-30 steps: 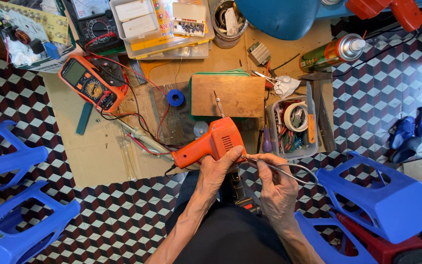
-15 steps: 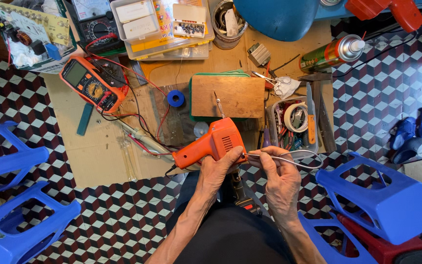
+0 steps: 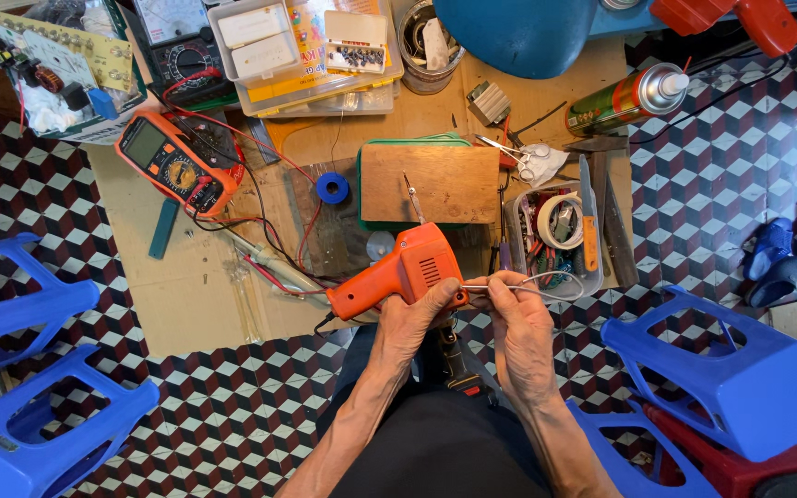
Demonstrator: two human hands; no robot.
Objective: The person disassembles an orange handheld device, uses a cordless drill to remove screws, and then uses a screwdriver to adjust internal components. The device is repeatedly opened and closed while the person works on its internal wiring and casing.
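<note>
My left hand (image 3: 414,325) grips an orange pistol-shaped soldering gun (image 3: 397,273) over the edge of the cardboard, with its thin metal tip pointing up over a wooden board (image 3: 431,184). Next to it, my right hand (image 3: 519,325) pinches a thin silvery wire (image 3: 539,281) that loops to the right and meets the gun by my left thumb. Both hands touch each other above my lap.
An orange multimeter (image 3: 177,172) with red and black leads lies at the left. A clear tray of tools and tape (image 3: 555,235), a blue solder spool (image 3: 331,187), scissors (image 3: 514,153) and a green spray can (image 3: 624,97) surround the board. Blue plastic stools (image 3: 740,369) stand at both sides.
My right hand has moved left and up, bringing the wire against the soldering gun. The wire now curls in a loop. The left hand and gun have barely shifted.
</note>
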